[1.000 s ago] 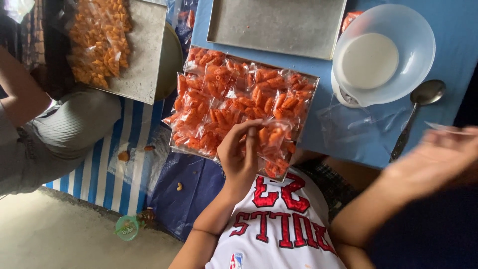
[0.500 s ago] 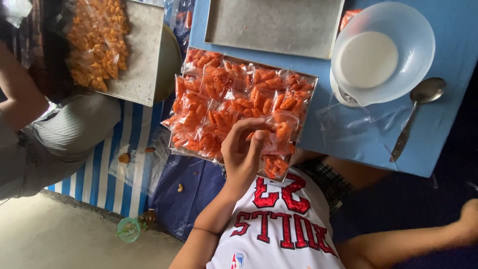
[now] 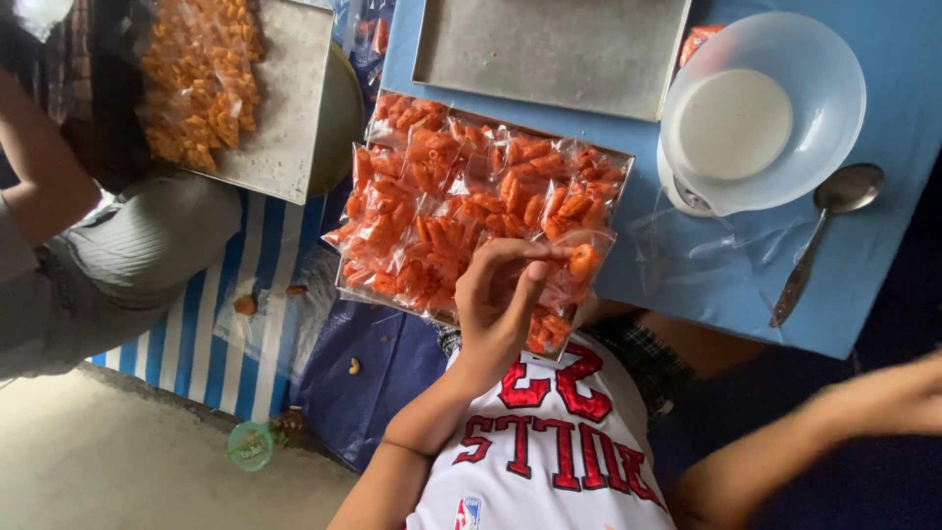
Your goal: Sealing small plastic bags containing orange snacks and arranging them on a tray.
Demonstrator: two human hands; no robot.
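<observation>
- Setting: a blue table (image 3: pixel 888 285) takes up the right and far side; bare concrete floor at the near left, with a blue-and-white striped cloth (image 3: pixel 211 344) beside it.
- Far left: another person sits by a metal tray (image 3: pixel 285 108) heaped with bagged orange snacks.
- Centre: a second tray (image 3: pixel 392 294), packed with small clear packets of orange snacks (image 3: pixel 442 206), overhangs the table's near edge above the person's lap.
- Left hand (image 3: pixel 500 294): over that tray's near right part, fingers pinched on one snack packet (image 3: pixel 581 263), lifted slightly off the pile.
- Far centre: an empty metal tray (image 3: pixel 549 49).
- Right: a white bowl (image 3: pixel 765 108) holding pale liquid, loose clear plastic bags (image 3: pixel 706 250) beside it, a metal spoon (image 3: pixel 824 226) near the table's right side.
- Right hand (image 3: pixel 883 397): near right, blurred and off the table; looks unclenched and holding nothing, though the blur leaves some doubt.
- Risk, my judgement: the loaded tray's overhang means a knock from the forearm could tip packets to the floor; a careless sweep could upset the bowl.
</observation>
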